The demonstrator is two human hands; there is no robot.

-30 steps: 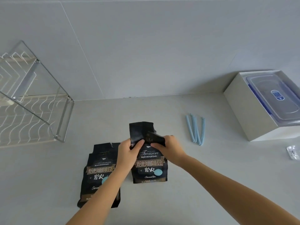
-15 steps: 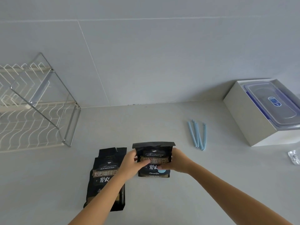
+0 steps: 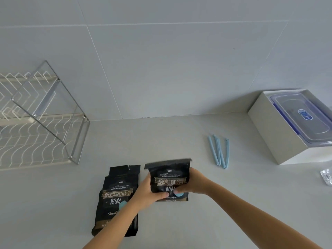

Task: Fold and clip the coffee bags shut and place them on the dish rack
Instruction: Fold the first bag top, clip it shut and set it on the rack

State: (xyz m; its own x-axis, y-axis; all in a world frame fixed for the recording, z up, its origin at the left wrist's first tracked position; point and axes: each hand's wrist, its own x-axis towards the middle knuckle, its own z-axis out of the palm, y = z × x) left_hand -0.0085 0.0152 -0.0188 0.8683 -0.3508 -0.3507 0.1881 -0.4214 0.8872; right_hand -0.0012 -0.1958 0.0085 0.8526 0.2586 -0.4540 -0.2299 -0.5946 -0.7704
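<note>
Grey countertop [image 3: 179, 133], pale tiled wall [image 3: 161, 69] behind it. Both hands were on 1 coffee bag [image 3: 169, 177], black with gold and white print, near the front centre of the counter. Its top was folded down into a flat band along the upper edge, slightly blurred. Couldn't tell if the bottom edge touched the counter or sat just above it.

Left hand [image 3: 147, 192] gripped the bag's left side, thumb curled across the lower front. Right hand [image 3: 195, 182] gripped the right side, thumb on the front near the blue dot. No clip on the bag.

Just left of it, a flat stack of bags [image 3: 116, 194] lay on the counter. It looked like 2, overlapped, with the tops open and notched. The left forearm crossed over its lower right corner.

3 light blue clips [image 3: 218, 151] lay side by side to the right of the held bag, apart from it. Wire dish rack [image 3: 36, 141] stood far left against the wall, 2 tiers. White box [image 3: 273, 133] sat far right with a clear blue-trimmed container [image 3: 301, 115] in it. Crinkled clear item [image 3: 327, 177] was at the right edge.
</note>
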